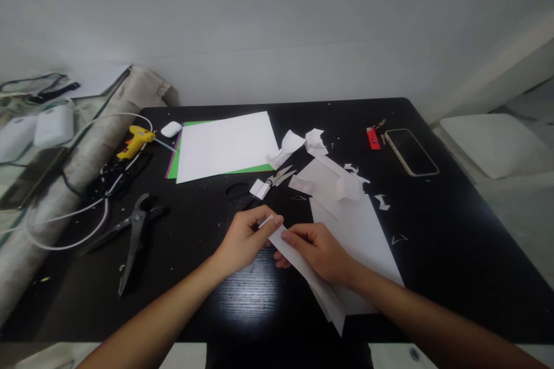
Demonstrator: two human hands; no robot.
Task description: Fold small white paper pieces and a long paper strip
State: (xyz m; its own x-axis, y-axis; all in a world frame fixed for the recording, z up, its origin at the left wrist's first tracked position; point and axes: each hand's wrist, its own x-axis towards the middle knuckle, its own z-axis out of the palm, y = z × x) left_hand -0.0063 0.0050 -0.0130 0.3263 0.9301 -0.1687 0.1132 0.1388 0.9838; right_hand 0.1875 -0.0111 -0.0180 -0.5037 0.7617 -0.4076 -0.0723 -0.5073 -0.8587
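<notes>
Between my two hands is a folded strip of white paper (298, 259), slanting down toward the table's near edge. My left hand (251, 236) pinches its upper end between thumb and fingers. Just below, my right hand (318, 251) grips the same strip, its thumb on top and fingers curled underneath. Beneath and beside my right arm lies a larger white sheet (376, 248). Scissors (279, 177) rest beyond my left hand, blades pointing right, with a small folded paper piece (259, 188) on them.
White sheets (225, 144) lie over green paper (173, 167). Crumpled scraps (315, 141) are scattered mid-table. At left are pliers-like cutters (136, 230), a yellow glue gun (136, 139) and a white cable (104, 225). A red lighter (373, 138) and a phone (411, 153) sit at right.
</notes>
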